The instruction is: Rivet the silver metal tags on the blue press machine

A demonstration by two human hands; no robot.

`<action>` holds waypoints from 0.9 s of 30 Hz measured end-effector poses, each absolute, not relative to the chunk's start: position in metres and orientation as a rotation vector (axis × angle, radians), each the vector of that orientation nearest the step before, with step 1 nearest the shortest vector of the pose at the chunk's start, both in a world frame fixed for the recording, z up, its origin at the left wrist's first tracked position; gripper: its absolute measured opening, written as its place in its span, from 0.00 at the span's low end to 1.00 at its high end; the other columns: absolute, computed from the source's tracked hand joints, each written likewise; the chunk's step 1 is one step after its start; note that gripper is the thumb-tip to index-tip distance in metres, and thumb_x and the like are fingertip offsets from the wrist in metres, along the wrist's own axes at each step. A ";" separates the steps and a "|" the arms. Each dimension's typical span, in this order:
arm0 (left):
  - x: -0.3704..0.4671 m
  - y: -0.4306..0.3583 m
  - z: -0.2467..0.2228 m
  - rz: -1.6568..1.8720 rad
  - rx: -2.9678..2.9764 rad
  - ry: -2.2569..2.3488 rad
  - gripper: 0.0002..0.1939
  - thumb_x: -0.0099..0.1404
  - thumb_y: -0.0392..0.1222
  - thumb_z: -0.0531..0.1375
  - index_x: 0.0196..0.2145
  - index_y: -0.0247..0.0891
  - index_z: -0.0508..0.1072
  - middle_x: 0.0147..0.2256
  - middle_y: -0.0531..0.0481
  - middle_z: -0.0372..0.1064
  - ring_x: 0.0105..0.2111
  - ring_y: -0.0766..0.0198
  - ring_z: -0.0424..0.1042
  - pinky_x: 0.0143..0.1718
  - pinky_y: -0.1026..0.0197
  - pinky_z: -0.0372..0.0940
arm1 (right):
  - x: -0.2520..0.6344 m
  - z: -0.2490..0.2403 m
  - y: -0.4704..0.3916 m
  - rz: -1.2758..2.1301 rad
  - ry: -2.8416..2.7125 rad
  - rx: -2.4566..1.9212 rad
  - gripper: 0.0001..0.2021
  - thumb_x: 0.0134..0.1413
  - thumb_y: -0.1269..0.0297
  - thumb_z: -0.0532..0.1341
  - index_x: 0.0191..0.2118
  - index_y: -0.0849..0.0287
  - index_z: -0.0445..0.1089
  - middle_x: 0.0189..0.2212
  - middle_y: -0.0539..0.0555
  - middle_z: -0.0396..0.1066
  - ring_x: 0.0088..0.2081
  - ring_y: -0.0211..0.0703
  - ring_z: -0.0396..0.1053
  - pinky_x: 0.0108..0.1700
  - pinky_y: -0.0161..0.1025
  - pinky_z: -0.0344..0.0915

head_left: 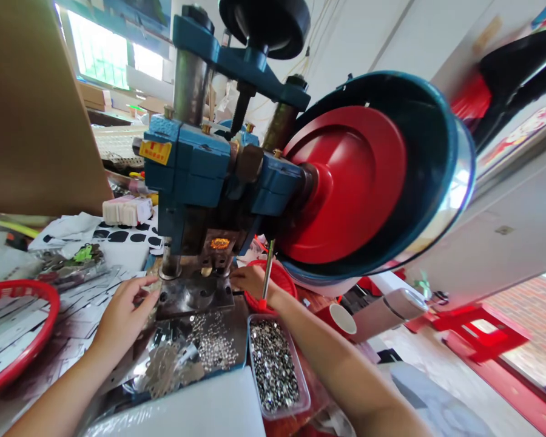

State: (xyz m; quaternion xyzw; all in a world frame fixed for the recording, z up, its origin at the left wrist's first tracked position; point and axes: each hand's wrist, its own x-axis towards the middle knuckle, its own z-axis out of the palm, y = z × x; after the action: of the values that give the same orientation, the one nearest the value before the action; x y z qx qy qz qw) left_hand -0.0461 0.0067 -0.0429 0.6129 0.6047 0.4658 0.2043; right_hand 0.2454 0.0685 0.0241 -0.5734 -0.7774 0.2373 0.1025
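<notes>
A blue bench press [191,164] with a large red wheel [346,182] stands before me. My left hand [130,306] is at the left of its dark metal base block [195,294], thumb and forefinger apart, with nothing visible between them. To the block's right, my right hand [250,282] has its fingers bent together near the punch [207,271]; whatever they hold is too small to make out. In front of the block lie small shiny metal pieces [216,343] and flat metal plates [164,367]. A clear plastic tub [303,394] of small metal parts sits beneath my right forearm.
At the left, a red plastic basket [50,321] holds flat strips. A second red basket [284,279] is behind my right wrist. A white box [186,409] fills the near edge. To the right are a flask [391,312] and a red cup [339,320].
</notes>
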 end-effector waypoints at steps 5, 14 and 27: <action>-0.044 0.003 -0.040 1.278 1.745 1.707 0.19 0.61 0.52 0.54 0.45 0.40 0.70 0.42 0.47 0.67 0.37 0.59 0.68 0.43 0.54 0.65 | 0.213 0.012 0.053 0.434 -2.585 -1.733 0.06 0.54 0.72 0.60 0.35 0.64 0.75 0.40 0.62 0.74 0.46 0.54 0.71 0.46 0.43 0.65; -0.044 0.002 -0.037 1.248 1.723 1.750 0.20 0.60 0.52 0.55 0.45 0.40 0.71 0.43 0.47 0.67 0.37 0.59 0.68 0.43 0.55 0.65 | 0.224 0.024 0.059 0.393 -2.734 -1.601 0.09 0.56 0.69 0.60 0.41 0.60 0.76 0.39 0.57 0.76 0.43 0.45 0.73 0.43 0.34 0.65; -0.044 0.000 -0.021 1.264 1.723 1.771 0.20 0.60 0.53 0.55 0.45 0.39 0.71 0.43 0.46 0.68 0.39 0.59 0.69 0.43 0.58 0.65 | 0.230 0.006 0.041 0.389 -2.461 -1.513 0.06 0.56 0.68 0.61 0.38 0.58 0.76 0.37 0.53 0.75 0.41 0.40 0.70 0.44 0.33 0.64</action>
State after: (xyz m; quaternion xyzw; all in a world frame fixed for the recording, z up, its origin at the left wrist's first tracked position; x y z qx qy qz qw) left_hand -0.0435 -0.0001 -0.0213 0.6104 0.6276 0.4477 0.1822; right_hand 0.2297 0.0414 0.0062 -0.5156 -0.8389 0.1327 0.1129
